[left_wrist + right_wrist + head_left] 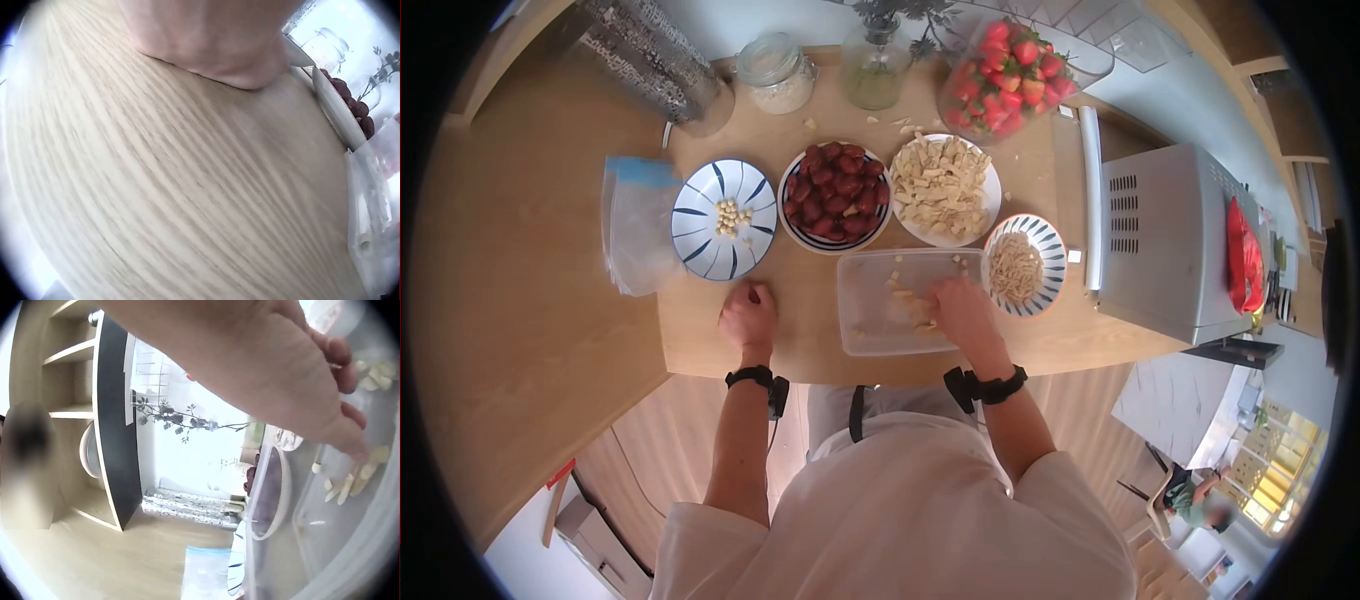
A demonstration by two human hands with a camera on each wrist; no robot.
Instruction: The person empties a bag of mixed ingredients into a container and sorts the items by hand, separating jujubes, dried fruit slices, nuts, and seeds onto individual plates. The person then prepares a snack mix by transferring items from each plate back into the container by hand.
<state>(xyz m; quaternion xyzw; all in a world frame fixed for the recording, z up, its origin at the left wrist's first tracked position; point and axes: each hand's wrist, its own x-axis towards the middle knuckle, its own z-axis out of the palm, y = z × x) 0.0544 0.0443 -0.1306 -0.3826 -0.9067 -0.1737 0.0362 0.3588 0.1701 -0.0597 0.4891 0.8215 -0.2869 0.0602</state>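
Observation:
My right hand [968, 318] reaches down into a clear plastic container [870, 340], its fingers bent low over pale cut sticks [900, 295]. In the right wrist view, the thumb points down right beside several pale sticks [342, 487], and no piece shows between thumb and fingers. My left hand [748, 320] rests on the table as a fist, left of the container and below a blue-striped plate [700, 250] with small pale round pieces [730, 217]. The left wrist view shows the underside of that fist on the wood; its fingertips are hidden.
Behind the container stand a bowl of red dates [837, 195] and a plate of pale dried slices [945, 185]. A striped bowl of short pale pieces [1015, 270] sits at right. Plastic bags [635, 235], a glass jar [775, 75], strawberries [1010, 85] and a grey appliance [1165, 240] surround these.

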